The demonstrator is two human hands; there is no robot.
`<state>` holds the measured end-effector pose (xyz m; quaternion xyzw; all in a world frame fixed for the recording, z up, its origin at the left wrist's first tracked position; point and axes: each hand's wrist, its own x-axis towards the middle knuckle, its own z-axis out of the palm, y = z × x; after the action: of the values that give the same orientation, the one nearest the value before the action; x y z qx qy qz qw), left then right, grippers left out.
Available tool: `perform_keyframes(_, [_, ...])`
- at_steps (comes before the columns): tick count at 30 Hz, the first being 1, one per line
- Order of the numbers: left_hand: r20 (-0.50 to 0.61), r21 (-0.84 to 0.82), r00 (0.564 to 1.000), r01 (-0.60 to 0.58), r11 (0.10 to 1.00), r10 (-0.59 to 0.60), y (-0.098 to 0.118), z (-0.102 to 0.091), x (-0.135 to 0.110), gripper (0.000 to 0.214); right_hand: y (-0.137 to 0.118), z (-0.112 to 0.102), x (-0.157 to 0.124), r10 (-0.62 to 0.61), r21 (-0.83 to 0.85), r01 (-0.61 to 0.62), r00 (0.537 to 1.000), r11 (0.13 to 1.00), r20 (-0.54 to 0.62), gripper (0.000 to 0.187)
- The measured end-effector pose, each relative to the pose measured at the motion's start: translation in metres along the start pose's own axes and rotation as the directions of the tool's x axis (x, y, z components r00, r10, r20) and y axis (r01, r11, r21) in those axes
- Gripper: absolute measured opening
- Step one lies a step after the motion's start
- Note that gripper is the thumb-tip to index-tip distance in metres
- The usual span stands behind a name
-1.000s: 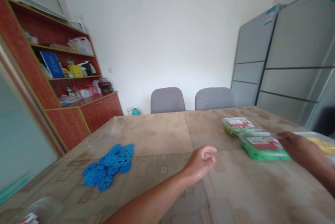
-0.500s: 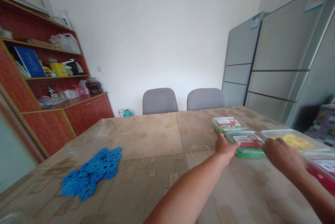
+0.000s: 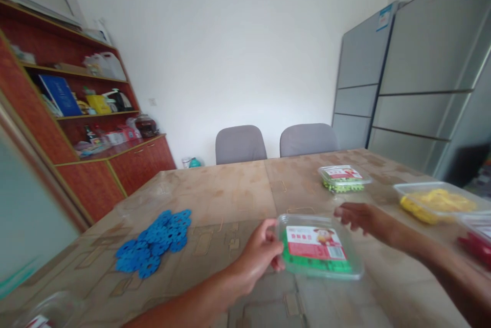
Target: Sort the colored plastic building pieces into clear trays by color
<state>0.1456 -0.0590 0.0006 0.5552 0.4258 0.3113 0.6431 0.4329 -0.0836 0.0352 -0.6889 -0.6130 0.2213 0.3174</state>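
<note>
Looking like a dining room; nothing is settling home vs workplace. Two silver fridges [image 3: 422, 57] are standing at right. Red-brown cabinet [image 3: 141, 164] at left is holding plastic jugs [image 3: 112, 66], bottles [image 3: 91, 135], dark jar [image 3: 146, 126]. Two grey chairs [image 3: 241, 144] are lining the far edge of a big patterned table [image 3: 218, 187].
</note>
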Motion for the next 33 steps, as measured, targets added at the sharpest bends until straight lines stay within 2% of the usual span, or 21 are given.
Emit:
perform_keyframes(2, [-0.028, 0.003, 0.999, -0.022, 1.0, 0.022, -0.01, -0.028, -0.029, 0.049, -0.019, 0.027, -0.008, -0.114, 0.094, 0.095, 0.968, 0.991, 0.222, 0.04])
perform_keyframes(5, [-0.022, 0.012, 0.999, -0.037, 0.999, 0.038, -0.023, -0.061, -0.064, 0.052, -0.046, 0.058, -0.018, -0.279, 0.252, 0.181, 0.856, 0.951, 0.435, 0.048])
perform_keyframes(9, [-0.031, 0.004, 1.0, -0.006, 1.0, 0.006, -0.038, -0.085, -0.097, 0.058, -0.074, 0.088, -0.027, -0.375, 0.359, 0.196, 0.753, 0.912, 0.541, 0.049])
perform_keyframes(13, [-0.056, 0.029, 0.998, -0.019, 0.999, 0.021, -0.046, -0.088, -0.114, 0.058, -0.1, 0.116, -0.031, -0.4, 0.454, 0.116, 0.691, 0.884, 0.602, 0.052])
perform_keyframes(21, [-0.087, 0.06, 0.996, -0.025, 0.998, 0.03, -0.056, -0.088, -0.117, 0.053, -0.142, 0.156, -0.026, -0.413, 0.472, 0.095, 0.654, 0.876, 0.634, 0.047])
perform_keyframes(27, [-0.11, 0.023, 0.994, 0.001, 1.0, 0.002, -0.058, -0.089, -0.117, 0.055, -0.143, 0.171, -0.026, -0.37, 0.476, 0.044, 0.693, 0.878, 0.619, 0.034])
perform_keyframes(33, [-0.047, 0.003, 0.999, 0.02, 1.0, -0.02, -0.05, -0.089, -0.12, 0.056, -0.144, 0.174, -0.026, -0.337, 0.455, 0.057, 0.756, 0.888, 0.562, 0.024])
